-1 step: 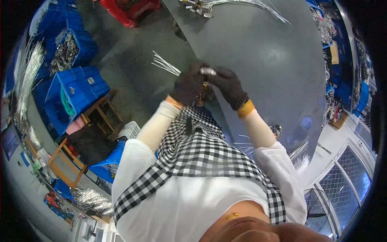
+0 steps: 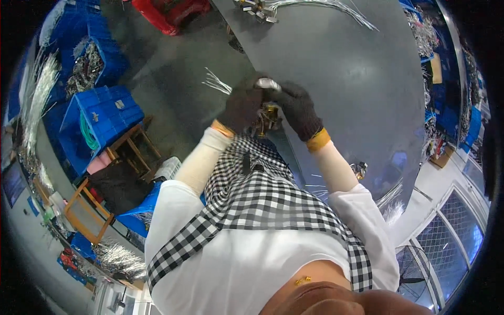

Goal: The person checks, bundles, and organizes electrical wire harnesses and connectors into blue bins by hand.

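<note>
Grey and smooth, the worktop spreads from 12 round to 4 o'clock, 12 being straight ahead of the person, with a bundle of silvery wires lying on it near 1 o'clock and bare floor towards 10. Both gloved hands meet over its left edge. Silvery strands stick out at 10 o'clock from the left hand, which looks curled round them; their long axis runs from 10 towards 4, and the left hand is clearly nearer. A small whitish piece sits between the hands, at 1 to 2 o'clock from the left and 10 from the right hand, whose fingertips meet its end; whether they pinch it I cannot tell. No brand shows clearly; a pale label on the blue crate at 9 o'clock is too small to read.
</note>
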`<state>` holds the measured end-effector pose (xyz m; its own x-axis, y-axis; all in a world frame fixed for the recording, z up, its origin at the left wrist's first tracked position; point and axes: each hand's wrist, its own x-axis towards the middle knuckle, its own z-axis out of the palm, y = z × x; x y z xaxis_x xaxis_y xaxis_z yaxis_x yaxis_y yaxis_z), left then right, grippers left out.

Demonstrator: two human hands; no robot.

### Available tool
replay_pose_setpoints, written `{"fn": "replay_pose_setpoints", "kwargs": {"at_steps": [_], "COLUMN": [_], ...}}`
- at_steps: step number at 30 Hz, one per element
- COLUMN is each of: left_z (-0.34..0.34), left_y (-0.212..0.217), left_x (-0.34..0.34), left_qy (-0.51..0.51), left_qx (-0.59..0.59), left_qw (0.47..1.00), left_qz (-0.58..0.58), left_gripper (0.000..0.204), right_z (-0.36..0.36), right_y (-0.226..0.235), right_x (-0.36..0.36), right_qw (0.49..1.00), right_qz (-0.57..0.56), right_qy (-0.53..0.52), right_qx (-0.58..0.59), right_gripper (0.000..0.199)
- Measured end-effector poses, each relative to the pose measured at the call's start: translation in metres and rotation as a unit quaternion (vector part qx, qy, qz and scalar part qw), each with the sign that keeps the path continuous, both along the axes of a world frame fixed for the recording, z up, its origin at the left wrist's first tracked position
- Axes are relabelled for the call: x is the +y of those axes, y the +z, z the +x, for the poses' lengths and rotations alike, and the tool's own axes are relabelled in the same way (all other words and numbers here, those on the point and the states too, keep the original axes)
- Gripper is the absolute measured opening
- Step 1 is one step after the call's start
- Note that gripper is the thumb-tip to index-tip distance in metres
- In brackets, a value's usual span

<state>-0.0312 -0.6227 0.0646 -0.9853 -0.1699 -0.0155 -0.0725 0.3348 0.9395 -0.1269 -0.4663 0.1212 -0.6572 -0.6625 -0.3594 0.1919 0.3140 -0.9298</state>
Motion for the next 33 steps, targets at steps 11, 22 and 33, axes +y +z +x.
{"fn": "replay_pose_setpoints", "kwargs": {"at_steps": [11,22,33], "left_z": [-0.038,-0.074,-0.145], "left_y": [0.116,0.121,0.141], "left_x": [-0.033,0.077,0.081], "left_qy": [-0.269,-0.243,-0.267], "left_qx": [-0.230,0.099,0.000], "left_qw": [0.889,0.958,0.944], "left_qz": [0.290,0.111,0.193], "left_gripper": [0.022,0.028,0.021], "right_z": [-0.071,-0.096,-0.092], "right_y": [0.134,0.144,0.073], "right_x": [0.022,0.127,0.168], "right_qw": [0.971,0.953,0.968], "right_qz": [0.049,0.010,-0.017], "right_qy": [0.176,0.000,-0.154], "right_qx": [0.151,0.302,0.198], "right_gripper": [0.019,0.016,0.021]}}
